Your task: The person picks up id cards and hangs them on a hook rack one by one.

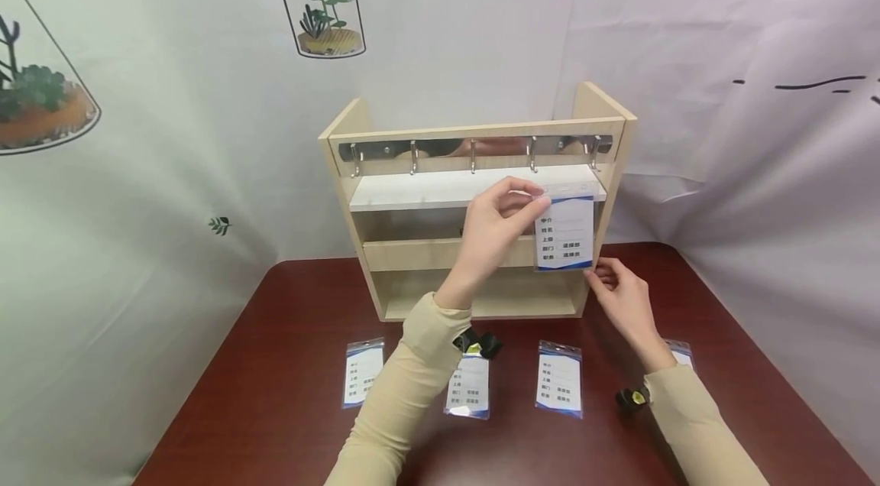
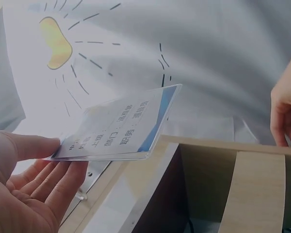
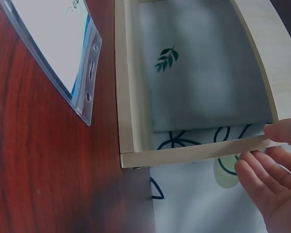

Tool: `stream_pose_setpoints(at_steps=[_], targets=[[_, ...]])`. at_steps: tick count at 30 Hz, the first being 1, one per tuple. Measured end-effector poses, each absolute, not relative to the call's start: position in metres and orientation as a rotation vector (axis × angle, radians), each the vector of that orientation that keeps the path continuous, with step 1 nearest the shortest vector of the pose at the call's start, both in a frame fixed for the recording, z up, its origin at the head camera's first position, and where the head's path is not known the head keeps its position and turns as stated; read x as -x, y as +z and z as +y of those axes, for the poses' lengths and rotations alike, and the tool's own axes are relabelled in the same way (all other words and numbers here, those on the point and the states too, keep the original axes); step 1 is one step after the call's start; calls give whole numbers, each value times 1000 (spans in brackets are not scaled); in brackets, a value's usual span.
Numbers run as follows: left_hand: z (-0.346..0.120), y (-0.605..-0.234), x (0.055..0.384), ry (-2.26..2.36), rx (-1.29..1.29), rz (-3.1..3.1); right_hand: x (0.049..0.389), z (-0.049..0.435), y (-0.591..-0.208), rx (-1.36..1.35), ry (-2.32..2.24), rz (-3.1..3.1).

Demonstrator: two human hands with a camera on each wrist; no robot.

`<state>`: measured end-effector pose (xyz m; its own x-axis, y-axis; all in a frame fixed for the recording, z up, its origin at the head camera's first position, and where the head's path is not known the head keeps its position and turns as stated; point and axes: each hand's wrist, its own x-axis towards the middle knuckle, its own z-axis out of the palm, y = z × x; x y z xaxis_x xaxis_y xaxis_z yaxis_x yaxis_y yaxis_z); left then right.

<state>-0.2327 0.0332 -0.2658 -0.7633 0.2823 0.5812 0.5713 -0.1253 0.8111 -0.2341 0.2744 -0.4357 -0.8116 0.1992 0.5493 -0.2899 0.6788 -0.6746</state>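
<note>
My left hand (image 1: 490, 234) pinches a clear-sleeved ID badge (image 1: 565, 232) along its upper left edge, thumb on the printed face. The badge hangs upright in front of the right part of a small wooden rack (image 1: 412, 254), below the rightmost of its metal hooks (image 1: 595, 153). In the left wrist view the badge (image 2: 121, 124) sticks out from between thumb and fingers. Lower down, my right hand (image 1: 624, 302) holds the rack's right side panel (image 3: 199, 154), thumb on one side of the board and fingertips on the other.
Several more sleeved badges lie on the dark red table (image 1: 275, 364) before the rack: a left badge (image 1: 363, 373), a middle one (image 1: 469, 387), another (image 1: 559, 379) and one partly behind the right forearm (image 1: 681, 351). A white shelf (image 1: 412, 190) sits below the hooks. Printed cloth (image 1: 206, 89) hangs behind.
</note>
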Motion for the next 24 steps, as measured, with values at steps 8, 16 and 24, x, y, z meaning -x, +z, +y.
stream_pose_setpoints(at_steps=[8,16,24], targets=[[56,-261,237,-1966,932,-1896,235,275,-437,-10,1010,-2272],[79,-259,243,-1851,939,-1917,230,276,-442,-9,1012,-2291],[90,-256,252,-1737,881,-1972,235,274,-439,-101,962,-2244]])
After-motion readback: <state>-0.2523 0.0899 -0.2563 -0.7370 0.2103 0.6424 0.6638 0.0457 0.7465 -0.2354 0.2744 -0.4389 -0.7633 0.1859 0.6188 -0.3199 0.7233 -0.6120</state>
